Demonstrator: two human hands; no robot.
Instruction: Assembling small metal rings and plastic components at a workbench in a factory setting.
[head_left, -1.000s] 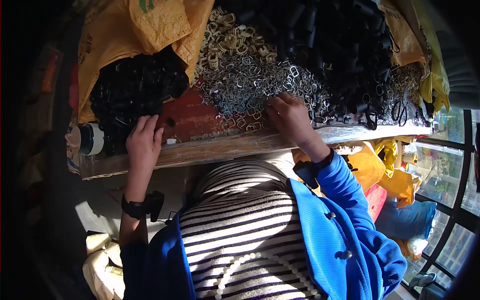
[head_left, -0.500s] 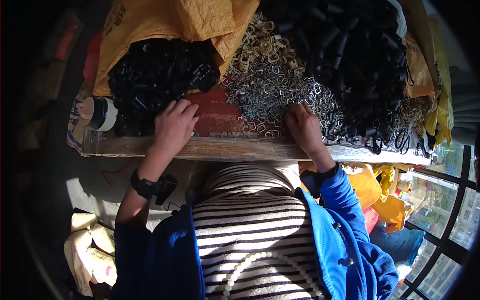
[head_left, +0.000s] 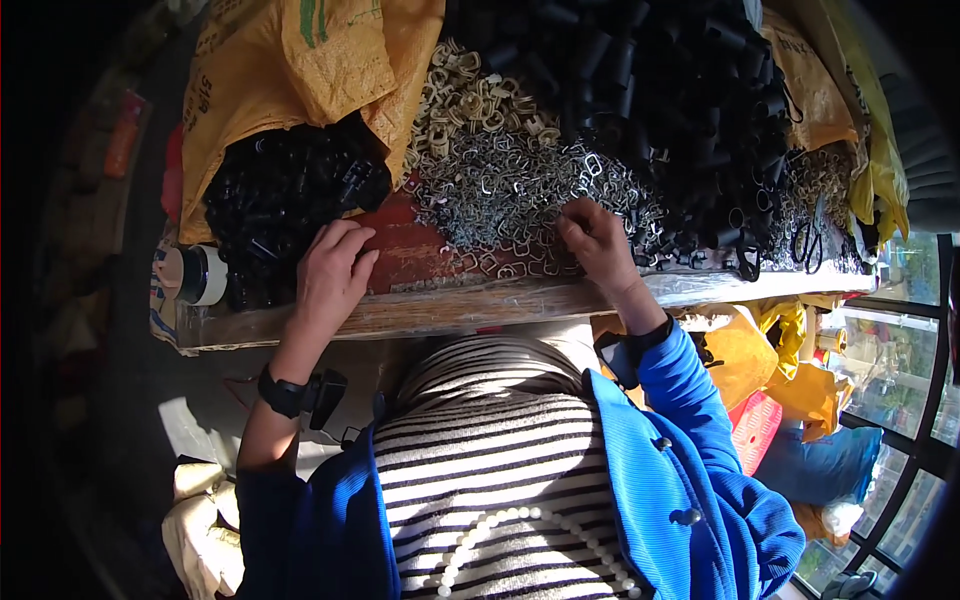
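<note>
Bare red tabletop borders left hand (thumb apart); right hand curls by metal rings, grip unclear.

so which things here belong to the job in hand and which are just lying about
Likely in the job:
silver metal loops, at the right hand
black parts, beside the left hand

Probably just lying about:
white jar
blue bundle

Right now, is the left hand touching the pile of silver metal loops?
Apart. The head view shows it: a strip of bare red tabletop separates the left hand from the pile of silver metal loops.
</note>
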